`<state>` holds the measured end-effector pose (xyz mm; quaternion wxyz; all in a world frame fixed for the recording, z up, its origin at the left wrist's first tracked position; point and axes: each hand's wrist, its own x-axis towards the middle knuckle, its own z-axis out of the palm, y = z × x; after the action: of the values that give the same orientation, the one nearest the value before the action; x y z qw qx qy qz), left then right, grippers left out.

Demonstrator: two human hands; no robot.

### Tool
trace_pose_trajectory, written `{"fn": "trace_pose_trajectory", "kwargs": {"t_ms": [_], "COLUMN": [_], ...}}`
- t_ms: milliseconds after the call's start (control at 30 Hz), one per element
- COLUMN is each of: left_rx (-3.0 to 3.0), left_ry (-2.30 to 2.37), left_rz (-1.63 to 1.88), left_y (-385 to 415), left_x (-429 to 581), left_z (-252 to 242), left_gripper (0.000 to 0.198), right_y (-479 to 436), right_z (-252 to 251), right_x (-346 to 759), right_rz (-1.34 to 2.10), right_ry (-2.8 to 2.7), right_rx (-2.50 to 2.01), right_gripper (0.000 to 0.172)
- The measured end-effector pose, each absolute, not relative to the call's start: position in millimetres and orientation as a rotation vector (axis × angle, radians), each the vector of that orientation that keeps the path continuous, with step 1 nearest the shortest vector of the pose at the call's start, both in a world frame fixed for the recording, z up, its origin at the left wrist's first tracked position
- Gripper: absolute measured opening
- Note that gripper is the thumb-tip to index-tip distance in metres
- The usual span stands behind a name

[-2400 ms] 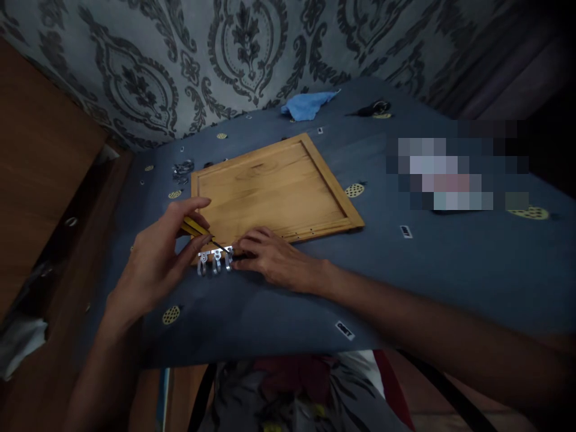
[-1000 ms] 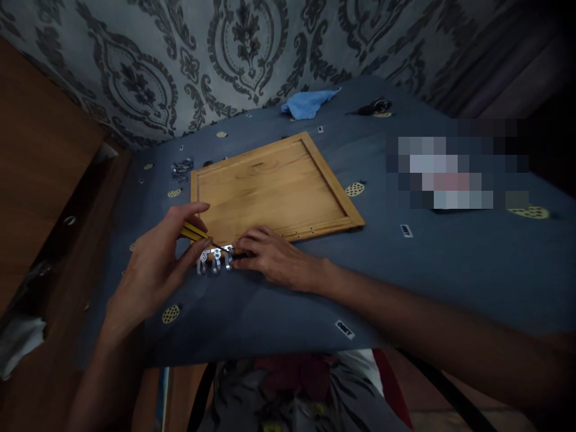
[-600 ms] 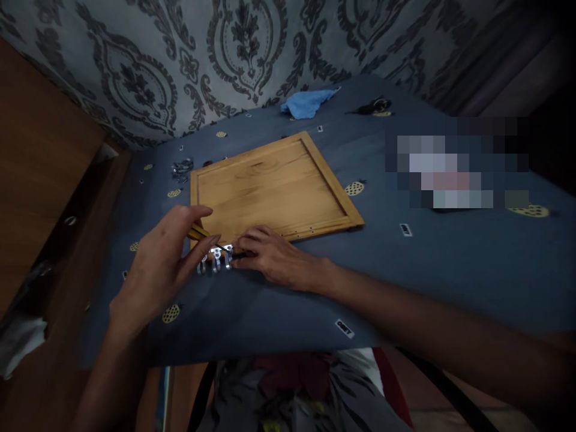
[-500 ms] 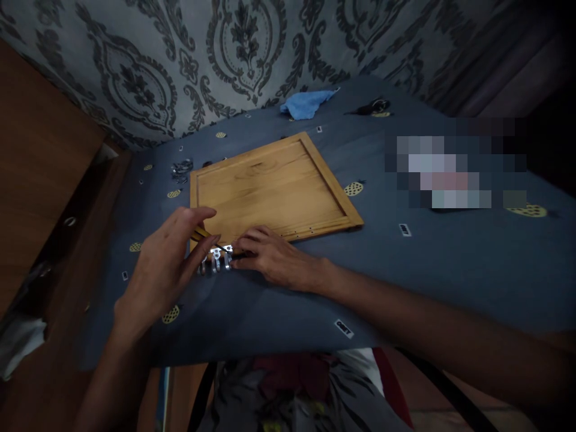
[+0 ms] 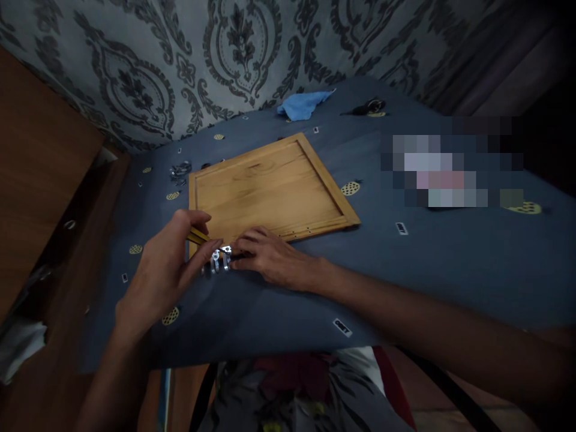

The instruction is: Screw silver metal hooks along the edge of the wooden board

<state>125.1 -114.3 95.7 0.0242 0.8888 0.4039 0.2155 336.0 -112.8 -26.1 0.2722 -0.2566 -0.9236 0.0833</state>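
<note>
A framed wooden panel [image 5: 265, 186] lies flat on the cloth-covered table. At its near left edge sits a shiny metal bracket [image 5: 216, 255] with curved prongs pointing towards me. My left hand [image 5: 159, 261] pinches a slim yellow-and-black pencil [image 5: 198, 234]; its thin dark end reaches the bracket, and its exact contact point is too small to tell. Fingers bent, my right hand [image 5: 270, 255] rests across the panel's near edge and grips the bracket's right end. Its fingertips partly hide the bracket. Small dark holes show along the panel edge beside that hand.
Loose metal pieces [image 5: 180, 170] lie beyond the panel's left corner. A blue cloth [image 5: 303, 105] and a black item [image 5: 371, 107] lie near the wall. A blurred-out patch [image 5: 443, 171] covers something at right. Wooden furniture [image 5: 40, 180] stands at left.
The pencil and my left fingers have shifted slightly over the bracket, hiding more of its left side. My right hand stays in place. The whole view has moved a little.
</note>
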Motion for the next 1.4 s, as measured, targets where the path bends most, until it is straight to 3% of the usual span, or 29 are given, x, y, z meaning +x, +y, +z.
{"fn": "trace_pose_trajectory", "kwargs": {"t_ms": [467,700,967,1400], "left_rx": [2.725,2.695,2.578,2.587], "left_ry": [1.114,1.201,1.378,1.385], "left_rz": [0.571,0.729,0.801,0.778], "left_y": [-113.7,-114.5,-116.0,-115.0], "left_x": [126.5,129.8,122.8,121.2], "left_z": [99.3,94.2,94.9,91.0], "left_gripper": [0.043,0.022,0.032,0.031], "right_y": [-113.2,-113.0,-113.3,-113.3], "right_z": [-23.2,-24.7,-24.3,-23.6], "right_x": [337.0,336.0,337.2,338.1], "right_rz": [0.257,0.244,0.264,0.274], "right_ry": [-2.520,-2.500,-2.505,-2.507], "right_rx": [-0.710,-0.698,-0.704,-0.703], "right_gripper": [0.029,0.027,0.029,0.032]}}
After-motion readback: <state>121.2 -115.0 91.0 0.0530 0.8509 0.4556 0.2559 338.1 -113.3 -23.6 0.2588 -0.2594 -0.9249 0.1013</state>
